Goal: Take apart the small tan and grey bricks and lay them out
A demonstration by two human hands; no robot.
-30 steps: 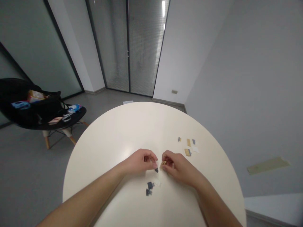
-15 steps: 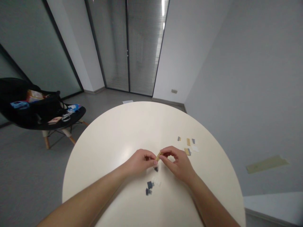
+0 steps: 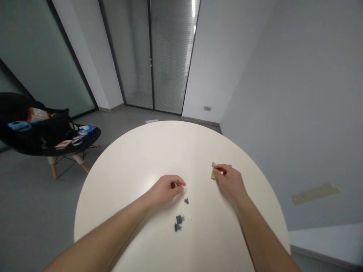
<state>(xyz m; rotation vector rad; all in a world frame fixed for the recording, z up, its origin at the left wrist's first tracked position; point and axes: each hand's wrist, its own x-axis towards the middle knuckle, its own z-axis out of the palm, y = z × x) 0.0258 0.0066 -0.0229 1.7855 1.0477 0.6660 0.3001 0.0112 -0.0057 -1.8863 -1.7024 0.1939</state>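
Note:
My right hand (image 3: pixel 228 179) pinches a small yellow toy building brick (image 3: pixel 213 175) between thumb and fingertips, at the right side of the round table. Just beyond the fingertips lies a small grey piece (image 3: pixel 213 164); another grey piece (image 3: pixel 230 166) shows partly behind the hand. My left hand (image 3: pixel 169 189) rests over the middle of the table, thumb and fingers slightly apart with nothing visible between them. Beside its thumb lies a little dark brick (image 3: pixel 186 201). Closer to me are a dark square brick (image 3: pixel 179 219), another dark brick (image 3: pixel 176 227) and some clear pieces (image 3: pixel 187 217).
The white round table (image 3: pixel 136 158) has its far edge toward a glass door (image 3: pixel 170 56). At the left stands a black chair (image 3: pixel 56 149) with a black bag (image 3: pixel 53 128) and other items on it. A grey wall (image 3: pixel 312 113) rises at the right.
My hands have come apart. My right hand has moved right and away from me with the yellow brick; my left hand has let go of it and stays near the middle.

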